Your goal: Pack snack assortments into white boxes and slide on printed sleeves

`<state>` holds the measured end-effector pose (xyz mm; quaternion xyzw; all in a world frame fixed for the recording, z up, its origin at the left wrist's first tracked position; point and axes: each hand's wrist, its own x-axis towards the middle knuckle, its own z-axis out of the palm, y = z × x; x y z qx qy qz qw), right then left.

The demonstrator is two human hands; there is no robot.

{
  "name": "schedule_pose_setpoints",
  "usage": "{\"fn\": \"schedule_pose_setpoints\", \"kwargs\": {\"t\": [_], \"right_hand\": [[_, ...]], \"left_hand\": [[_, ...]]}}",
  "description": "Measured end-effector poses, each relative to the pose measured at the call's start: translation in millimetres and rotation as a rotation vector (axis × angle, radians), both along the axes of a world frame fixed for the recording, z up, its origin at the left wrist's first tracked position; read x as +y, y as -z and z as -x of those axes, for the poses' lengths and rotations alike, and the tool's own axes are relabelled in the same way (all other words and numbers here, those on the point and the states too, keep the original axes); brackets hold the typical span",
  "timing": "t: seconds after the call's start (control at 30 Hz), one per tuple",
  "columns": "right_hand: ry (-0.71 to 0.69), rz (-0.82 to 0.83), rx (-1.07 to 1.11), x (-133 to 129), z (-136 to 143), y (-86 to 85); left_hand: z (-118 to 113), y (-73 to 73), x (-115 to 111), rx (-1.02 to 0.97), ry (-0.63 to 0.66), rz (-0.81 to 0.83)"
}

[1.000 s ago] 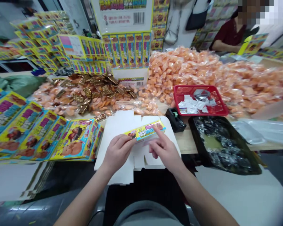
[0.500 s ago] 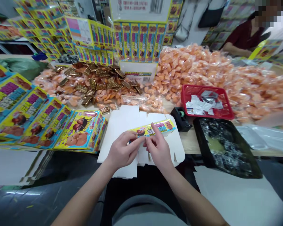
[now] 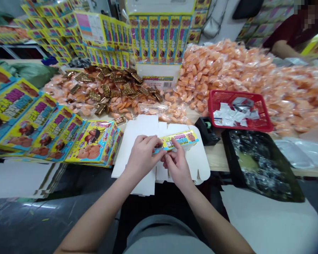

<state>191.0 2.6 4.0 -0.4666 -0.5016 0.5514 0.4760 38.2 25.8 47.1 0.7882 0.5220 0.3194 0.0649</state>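
A small printed box (image 3: 187, 138), yellow and blue with its narrow side facing up, lies between my hands over flat white cardboard blanks (image 3: 144, 123). My left hand (image 3: 142, 157) is closed on the box's left end, thumb stretched along the near edge. Against the near side, my right hand (image 3: 177, 165) grips the box with its index finger laid over the printed face. The fingertips of both hands come close together at the near edge. My palms hide the box's lower side, so whether its flap is folded in cannot be made out.
A black tape dispenser (image 3: 207, 131) stands right of the blanks, near a red basket (image 3: 266, 121) of white sachets and a black tray (image 3: 229, 158) of clear-wrapped pieces. Finished-looking boxes (image 3: 88, 143) line the left. Bagged orange pieces (image 3: 228, 67) and gold packets (image 3: 113, 86) lie behind.
The view has shifted slightly. My left hand has turned a little, its fingers now further over the box's left end. The right hand stays in nearly the same place on the box.
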Motion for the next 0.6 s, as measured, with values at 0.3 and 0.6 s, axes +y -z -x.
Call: {"fn": "schedule_pose_setpoints", "kwargs": {"t": [0.3, 0.6], "right_hand": [[-0.113, -0.338, -0.703, 16, -45, -30.6], [-0.483, -0.755, -0.835, -22, -20, 42.9]], "left_hand": [[11, 18.9, -2, 0.053, -0.032, -0.030], [84, -24.8, -47, 0.099, -0.581, -0.383]]}}
